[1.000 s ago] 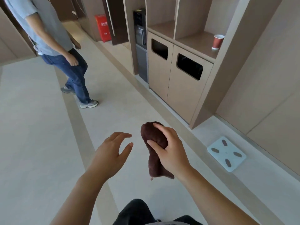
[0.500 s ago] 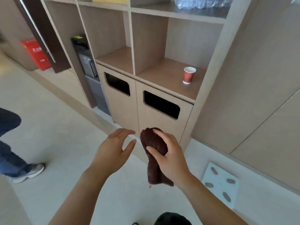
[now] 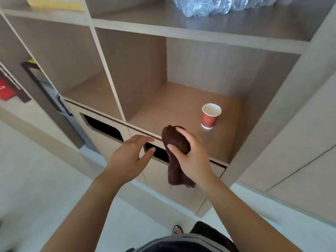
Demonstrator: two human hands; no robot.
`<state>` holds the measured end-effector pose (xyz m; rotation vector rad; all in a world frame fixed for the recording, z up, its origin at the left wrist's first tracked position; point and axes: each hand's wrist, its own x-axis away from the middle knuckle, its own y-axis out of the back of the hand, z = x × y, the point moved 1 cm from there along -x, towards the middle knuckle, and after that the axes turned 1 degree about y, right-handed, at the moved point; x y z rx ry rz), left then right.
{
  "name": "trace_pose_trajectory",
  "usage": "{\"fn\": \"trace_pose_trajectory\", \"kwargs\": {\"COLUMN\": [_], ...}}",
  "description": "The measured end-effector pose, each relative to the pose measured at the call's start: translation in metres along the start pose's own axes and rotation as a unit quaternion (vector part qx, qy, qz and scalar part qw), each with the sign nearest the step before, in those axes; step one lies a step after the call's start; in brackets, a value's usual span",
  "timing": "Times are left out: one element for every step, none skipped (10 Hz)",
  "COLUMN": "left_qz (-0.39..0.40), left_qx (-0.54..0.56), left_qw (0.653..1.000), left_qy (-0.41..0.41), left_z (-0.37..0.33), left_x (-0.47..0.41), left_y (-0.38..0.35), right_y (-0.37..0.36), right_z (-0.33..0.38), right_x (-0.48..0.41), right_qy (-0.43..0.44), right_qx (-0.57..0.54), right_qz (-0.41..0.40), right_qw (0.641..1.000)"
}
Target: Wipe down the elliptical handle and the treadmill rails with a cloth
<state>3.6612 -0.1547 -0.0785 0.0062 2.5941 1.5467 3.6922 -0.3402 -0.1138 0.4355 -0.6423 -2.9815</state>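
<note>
Near the middle of the frame, the right hand (image 3: 190, 157) holds a dark brown cloth (image 3: 175, 142) bunched into a wad, its tail hanging below the palm, probably gathered up for carrying. Thumb and fingers curl firmly around it. Just left of it, the left hand (image 3: 130, 153) hovers empty, fingers loosely spread and touching nothing. Behind them is a wooden shelf (image 3: 181, 104) with a red paper cup (image 3: 210, 116) standing at centre right. No elliptical or treadmill is visible.
</note>
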Motion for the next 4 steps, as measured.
{"fn": "trace_pose_trajectory", "kwargs": {"left_qz": [-0.008, -0.031, -0.02, -0.001], "left_qx": [0.013, 0.018, 0.03, 0.036], "left_qw": [1.0, 0.999, 0.999, 0.999], "left_qy": [0.006, 0.005, 0.002, -0.012], "left_z": [0.009, 0.018, 0.03, 0.043], "left_x": [-0.045, -0.077, -0.101, -0.119], "left_y": [0.011, 0.021, 0.022, 0.024], "right_y": [-0.009, -0.017, -0.022, -0.029], "right_z": [-0.002, -0.002, -0.007, -0.009], "right_x": [-0.062, -0.112, -0.143, -0.149], "right_qy": [0.008, 0.017, 0.007, -0.009], "right_qx": [0.016, 0.106, 0.18, 0.145], "right_qz": [-0.008, -0.018, -0.032, -0.047], "right_qw": [1.0, 0.994, 0.983, 0.988]}}
